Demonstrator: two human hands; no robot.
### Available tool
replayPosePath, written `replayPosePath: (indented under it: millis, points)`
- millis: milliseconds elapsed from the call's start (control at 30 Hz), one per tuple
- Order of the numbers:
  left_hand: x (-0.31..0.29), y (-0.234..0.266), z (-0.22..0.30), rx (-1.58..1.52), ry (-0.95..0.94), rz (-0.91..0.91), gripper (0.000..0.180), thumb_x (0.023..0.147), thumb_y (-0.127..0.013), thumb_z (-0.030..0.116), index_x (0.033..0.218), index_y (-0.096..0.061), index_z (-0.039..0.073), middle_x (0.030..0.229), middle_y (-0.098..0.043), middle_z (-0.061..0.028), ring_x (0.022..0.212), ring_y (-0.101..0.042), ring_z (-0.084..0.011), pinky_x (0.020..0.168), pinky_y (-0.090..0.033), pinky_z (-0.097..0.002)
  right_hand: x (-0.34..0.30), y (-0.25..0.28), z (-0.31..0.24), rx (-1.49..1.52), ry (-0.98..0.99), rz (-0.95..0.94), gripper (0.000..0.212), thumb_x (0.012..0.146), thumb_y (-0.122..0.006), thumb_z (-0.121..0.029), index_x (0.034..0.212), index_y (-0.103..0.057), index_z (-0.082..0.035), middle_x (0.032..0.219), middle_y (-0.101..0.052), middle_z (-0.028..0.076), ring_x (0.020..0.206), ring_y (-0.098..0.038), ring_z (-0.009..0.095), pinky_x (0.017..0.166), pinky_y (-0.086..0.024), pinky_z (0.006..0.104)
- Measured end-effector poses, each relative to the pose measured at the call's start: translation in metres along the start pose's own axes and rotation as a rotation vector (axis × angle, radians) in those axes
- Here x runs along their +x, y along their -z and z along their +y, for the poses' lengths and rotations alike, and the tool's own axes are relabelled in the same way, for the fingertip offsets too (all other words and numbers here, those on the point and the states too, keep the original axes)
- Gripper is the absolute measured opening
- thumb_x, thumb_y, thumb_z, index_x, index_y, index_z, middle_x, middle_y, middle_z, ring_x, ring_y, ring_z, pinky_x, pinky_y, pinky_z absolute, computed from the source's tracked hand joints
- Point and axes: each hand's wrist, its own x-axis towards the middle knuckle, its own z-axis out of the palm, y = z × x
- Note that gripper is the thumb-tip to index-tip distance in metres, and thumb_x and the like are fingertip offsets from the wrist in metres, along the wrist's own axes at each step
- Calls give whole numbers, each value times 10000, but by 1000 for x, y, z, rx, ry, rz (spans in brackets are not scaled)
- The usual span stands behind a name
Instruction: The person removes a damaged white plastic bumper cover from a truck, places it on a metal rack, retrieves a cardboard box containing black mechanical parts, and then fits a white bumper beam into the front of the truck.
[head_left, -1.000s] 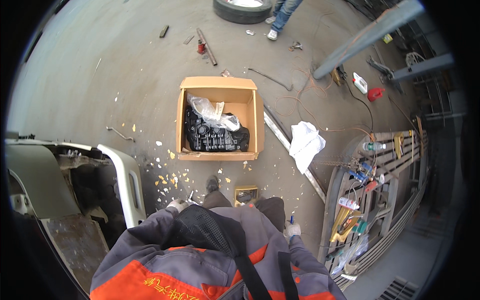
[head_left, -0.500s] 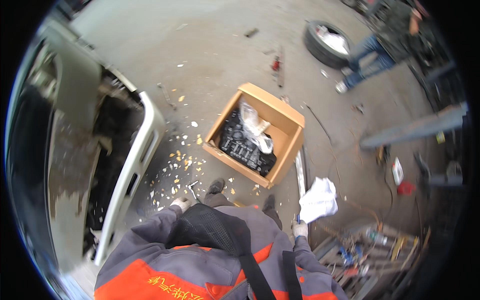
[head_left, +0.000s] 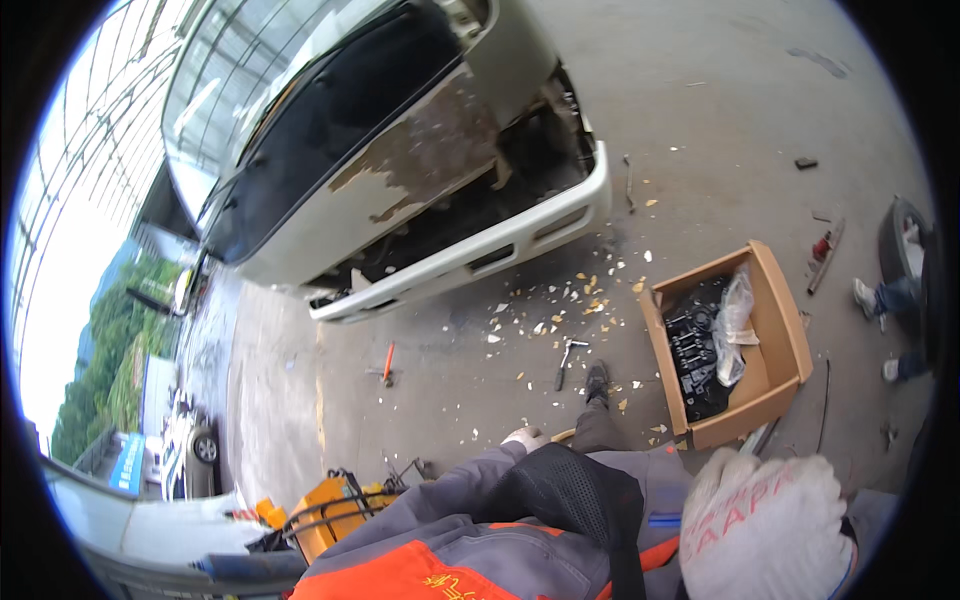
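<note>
My right hand (head_left: 765, 525), in a whitish work glove with red print, is raised close in front of me at the lower right. Its fingers are curled, and a slim blue thing (head_left: 663, 520) sticks out to the left of them; its kind is not clear. My left hand (head_left: 525, 438), also gloved, hangs low beside my left leg, with its fingers mostly hidden. Ahead of my right hand, an open cardboard box (head_left: 785, 325) stands on the floor. Inside lie a black moulded part (head_left: 695, 355) and a clear plastic bag (head_left: 735, 315).
A light-coloured vehicle front with peeling paint and a white bumper (head_left: 490, 255) stands ahead to the left. Paint flakes, a ratchet wrench (head_left: 567, 362) and an orange-handled hammer (head_left: 388, 365) lie on the floor. A person's legs (head_left: 895, 300) and a tyre (head_left: 897, 240) are at far right.
My view has swung left, bringing the vehicle and the outdoors into sight. My right hand has come up from low at my side toward me. The white cloth has left the view.
</note>
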Motion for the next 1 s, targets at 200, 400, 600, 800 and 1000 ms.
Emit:
replayPosePath:
  millis: [200,400,600,800,1000]
  points:
    - [-65,-53,-48,-274,450,-2,568,886,-595,449,1275,-683,45,1265,-671,-245,1244,-614,-379,1048,-471,-437,62,30,-49,-34,447,96,93,839,-606,-141,828,-589,-50,706,-590,130,629,-642,296,577,-490,446]
    - [-37,-19,-99,-177,469,-160,553,886,-594,435,1261,-691,40,1240,-682,-246,1225,-628,-376,1035,-480,-438,148,24,-42,8,475,23,117,854,-603,-154,785,-598,-59,674,-597,140,616,-661,297,548,-507,447]
    - [52,89,-100,-404,347,96,495,891,-601,417,1180,-722,33,1120,-728,-221,1103,-684,-371,967,-515,-434,256,-94,60,488,20,-170,147,875,-607,-166,815,-608,-32,669,-626,182,670,-679,347,594,-535,459]
    - [170,208,-80,-523,35,283,384,906,-605,318,1150,-697,36,889,-723,-89,755,-683,-180,690,-560,-342,177,-359,22,1287,-1137,-103,362,921,-653,-323,958,-702,33,715,-697,85,656,-655,155,625,-514,339]
    - [183,193,-142,-412,184,175,365,890,-575,298,1087,-722,28,857,-732,-99,739,-689,-201,671,-548,-361,52,-508,-55,1203,-1524,-642,405,856,-673,-382,938,-741,9,767,-725,150,652,-698,250,628,-547,389]
